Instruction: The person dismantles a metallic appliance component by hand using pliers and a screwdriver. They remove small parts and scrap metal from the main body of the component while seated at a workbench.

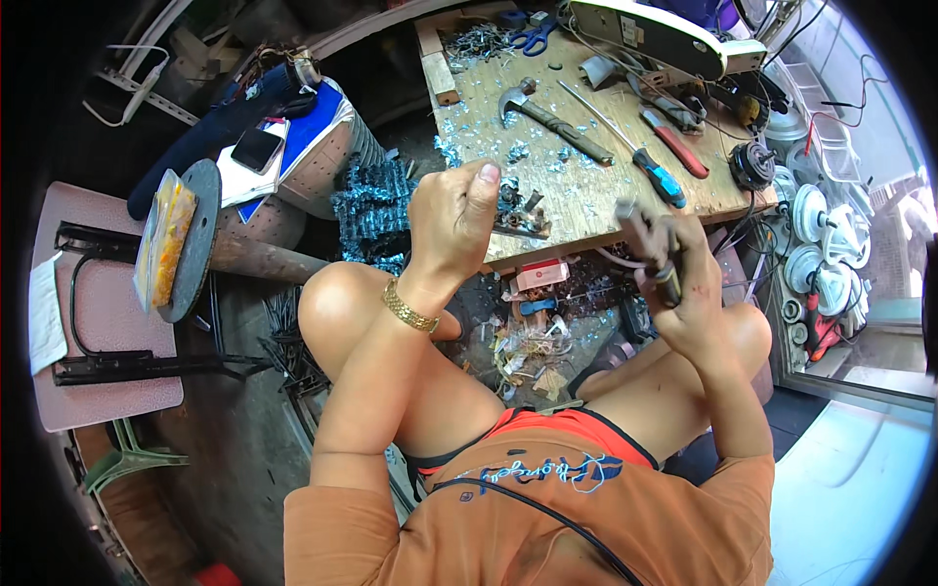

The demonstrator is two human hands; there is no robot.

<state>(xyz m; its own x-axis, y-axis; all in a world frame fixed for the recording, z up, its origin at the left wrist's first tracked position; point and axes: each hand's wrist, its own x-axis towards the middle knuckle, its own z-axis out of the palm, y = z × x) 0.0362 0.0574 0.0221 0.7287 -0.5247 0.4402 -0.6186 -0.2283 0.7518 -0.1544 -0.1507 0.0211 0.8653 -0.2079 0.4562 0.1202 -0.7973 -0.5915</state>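
My left hand (451,223) is raised in front of the bench's near edge, its fingers curled and its thumb laid over them. Whatever it may hold is hidden. My right hand (692,288) is closed round pliers (642,234) with a grey metal head and dark handles; the head is slightly blurred and points up and left. The two hands are apart. Just past my left hand, small metal parts (528,217) lie at the edge of the wooden bench (474,127). On the bench are a claw hammer (557,122), a blue-handled screwdriver (657,178) and a red-handled tool (676,145).
Blue-handled scissors (533,37) and a pile of small metal pieces (477,44) are at the back. A round motor (752,164) sits at the bench's right corner. Shredded scraps (528,356) litter the floor between my legs. A phone (256,148) lies on papers at left.
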